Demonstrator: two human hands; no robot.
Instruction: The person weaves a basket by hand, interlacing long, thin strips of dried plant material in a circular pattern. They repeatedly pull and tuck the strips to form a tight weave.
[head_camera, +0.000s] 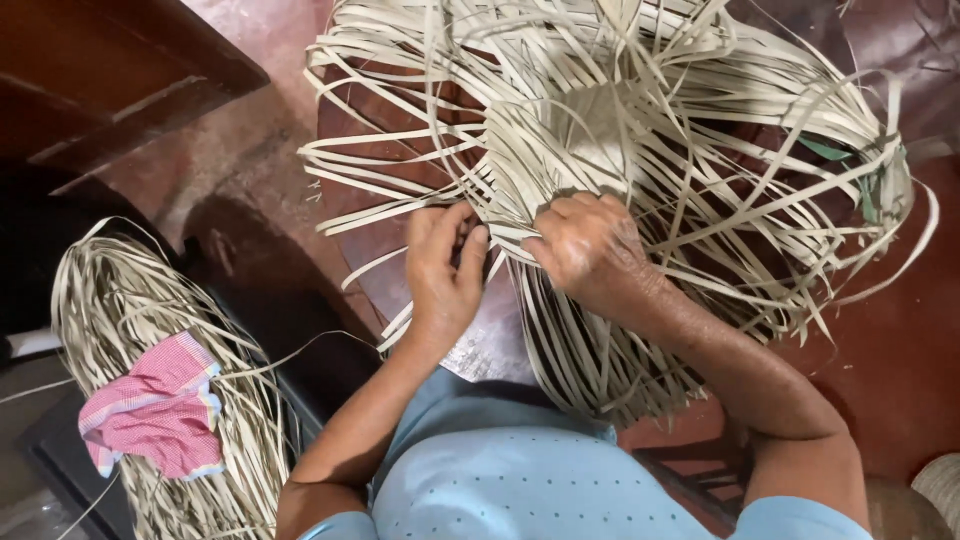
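A partly woven piece of pale palm-leaf strips lies in front of me, with a tight plaited centre and many long loose strips fanning out around it. My left hand pinches loose strips at the near edge of the plaited part. My right hand presses down on the weave just to the right, with its fingers curled over strips. Both hands are close together and touch the weave.
A bundle of loose pale strips lies at the lower left, with a red-and-white checked cloth on it. A dark wooden piece of furniture stands at the upper left. The floor is reddish brown.
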